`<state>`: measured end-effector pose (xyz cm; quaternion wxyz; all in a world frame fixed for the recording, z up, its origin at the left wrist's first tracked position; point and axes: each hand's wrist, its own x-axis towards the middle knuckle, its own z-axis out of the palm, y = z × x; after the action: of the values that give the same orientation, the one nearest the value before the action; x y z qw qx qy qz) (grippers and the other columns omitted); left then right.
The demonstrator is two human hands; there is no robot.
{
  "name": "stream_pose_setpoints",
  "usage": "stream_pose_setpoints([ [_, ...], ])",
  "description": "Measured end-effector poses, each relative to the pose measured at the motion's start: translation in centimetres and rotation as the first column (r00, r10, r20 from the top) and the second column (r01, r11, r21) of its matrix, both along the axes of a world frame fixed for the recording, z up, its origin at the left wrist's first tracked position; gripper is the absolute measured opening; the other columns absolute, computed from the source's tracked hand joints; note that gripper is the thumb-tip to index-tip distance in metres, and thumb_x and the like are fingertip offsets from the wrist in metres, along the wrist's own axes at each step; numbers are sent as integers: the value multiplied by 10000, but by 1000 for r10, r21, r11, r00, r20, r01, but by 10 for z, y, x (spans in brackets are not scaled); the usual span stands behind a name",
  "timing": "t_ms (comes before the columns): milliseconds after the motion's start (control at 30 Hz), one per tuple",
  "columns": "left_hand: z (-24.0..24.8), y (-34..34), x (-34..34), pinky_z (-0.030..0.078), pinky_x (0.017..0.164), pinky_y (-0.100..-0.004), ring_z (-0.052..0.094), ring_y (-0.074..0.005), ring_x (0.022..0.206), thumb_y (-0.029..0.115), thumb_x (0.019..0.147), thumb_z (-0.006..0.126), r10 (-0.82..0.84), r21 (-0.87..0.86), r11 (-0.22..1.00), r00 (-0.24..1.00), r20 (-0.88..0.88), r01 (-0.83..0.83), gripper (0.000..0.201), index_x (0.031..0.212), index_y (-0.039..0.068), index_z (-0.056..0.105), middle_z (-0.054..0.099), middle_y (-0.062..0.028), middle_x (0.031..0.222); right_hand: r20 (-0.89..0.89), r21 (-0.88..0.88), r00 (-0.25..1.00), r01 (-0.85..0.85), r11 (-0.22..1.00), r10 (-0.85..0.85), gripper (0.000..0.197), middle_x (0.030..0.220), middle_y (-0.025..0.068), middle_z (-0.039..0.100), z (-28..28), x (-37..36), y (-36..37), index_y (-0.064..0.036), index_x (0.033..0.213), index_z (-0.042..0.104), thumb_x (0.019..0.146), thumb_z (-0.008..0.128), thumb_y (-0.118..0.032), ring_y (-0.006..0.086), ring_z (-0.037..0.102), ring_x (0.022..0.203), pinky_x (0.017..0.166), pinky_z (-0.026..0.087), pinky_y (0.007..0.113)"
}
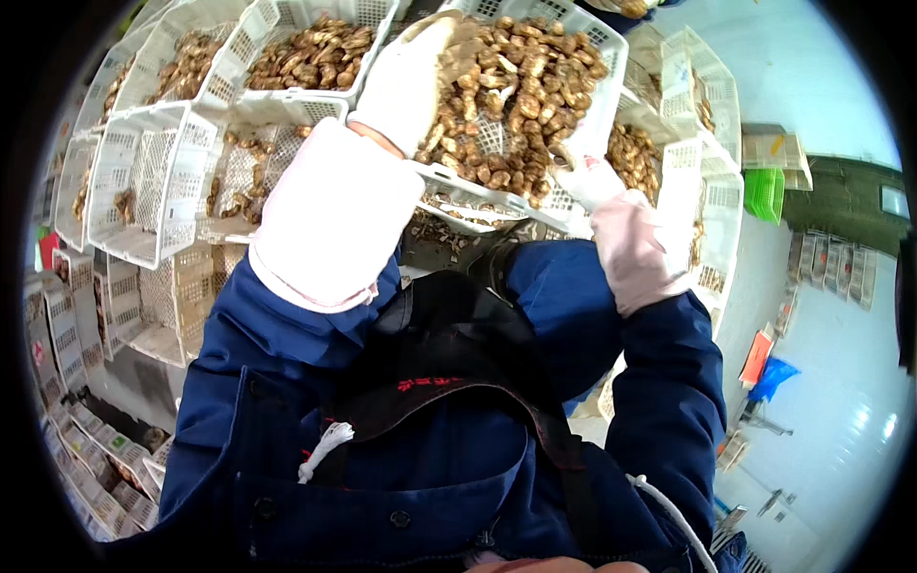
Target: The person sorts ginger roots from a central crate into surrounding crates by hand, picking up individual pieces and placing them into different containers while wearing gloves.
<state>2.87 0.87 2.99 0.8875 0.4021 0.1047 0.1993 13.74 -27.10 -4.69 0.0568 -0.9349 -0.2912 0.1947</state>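
A white plastic crate (616, 72) full of small brown mushrooms (535, 95) is in front of me, its perforated floor showing through a gap. My left hand (406, 86), in a white glove with a pale pink sleeve cover, reaches over the crate's left side. Its fingers are blurred among the mushrooms, so their grip is unclear. At the front right corner of the crate is my right hand (585, 180), also gloved. Its thumb and fingers are curled together beside the mushrooms; what they hold is too small to make out.
More white crates crowd the left, one piled with mushrooms (315, 55), another holding only a few (253, 181). Mushrooms (635, 158) fill a crate to the right. Beyond are a green basket (764, 194) and a blue bag (774, 379) on the pale floor. Scraps lie below the crate.
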Motion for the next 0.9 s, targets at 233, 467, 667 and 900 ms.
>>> stream_pose_setpoints([
  [233,0,9,7,526,825,-307,655,-183,927,169,973,539,65,-47,997,998,-4,-66,252,1170,21,590,676,-98,1058,125,-309,954,-223,924,272,693,1478,131,393,-35,36,108,-125,1456,367,828,656,-156,301,488,1262,1047,426,355],
  [467,-2,7,13,527,899,-300,650,-223,1029,183,988,540,-47,45,998,999,-15,47,367,1294,-19,523,644,-142,1171,272,-623,789,-292,726,551,594,1299,64,514,-76,67,137,-148,1445,364,893,582,-173,218,556,1139,844,532,358],
  [667,5,7,14,548,893,-346,648,-256,1049,181,989,540,-27,-27,999,999,-24,26,363,1287,-25,515,627,-174,1190,295,-642,790,-252,724,537,371,1142,68,606,-88,82,111,-144,1271,508,914,587,-212,251,616,1037,782,555,337],
  [900,11,10,11,516,829,-254,627,-133,939,192,993,540,-74,85,993,995,-72,80,294,1220,8,569,656,-63,1039,296,-385,948,9,923,114,362,1213,103,597,-59,73,98,-165,1200,603,845,667,-190,319,590,1102,913,518,371],
])
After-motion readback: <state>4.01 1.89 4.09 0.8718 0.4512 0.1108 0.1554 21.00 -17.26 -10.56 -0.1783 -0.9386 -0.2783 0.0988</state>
